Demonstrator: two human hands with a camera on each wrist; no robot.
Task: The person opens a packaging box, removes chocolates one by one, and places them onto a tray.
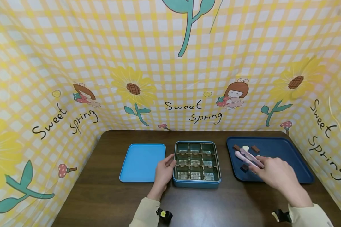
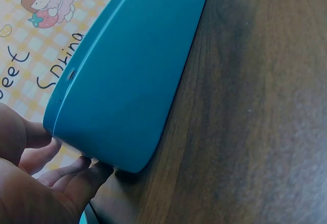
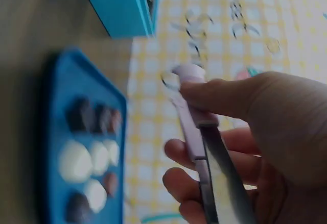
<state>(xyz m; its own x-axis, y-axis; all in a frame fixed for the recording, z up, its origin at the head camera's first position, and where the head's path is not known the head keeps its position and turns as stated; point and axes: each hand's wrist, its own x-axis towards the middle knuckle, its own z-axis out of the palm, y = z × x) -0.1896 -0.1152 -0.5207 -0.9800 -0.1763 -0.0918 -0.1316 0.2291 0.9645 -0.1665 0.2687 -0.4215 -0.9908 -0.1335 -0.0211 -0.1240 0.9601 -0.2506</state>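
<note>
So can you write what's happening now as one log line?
left hand: steadies tin box | right hand: holds tongs over tray | compartments: empty

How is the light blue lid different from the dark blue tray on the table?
The lid is light blue and bare; the tray is dark navy and carries chocolates. The lid lies left of the tin, the tray to its right. The tray looks wider. Both lie flat, with rounded corners.

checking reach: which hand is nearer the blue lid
Left. The left hand sits between the blue lid and the tin; the right hand is over the tray.
</note>
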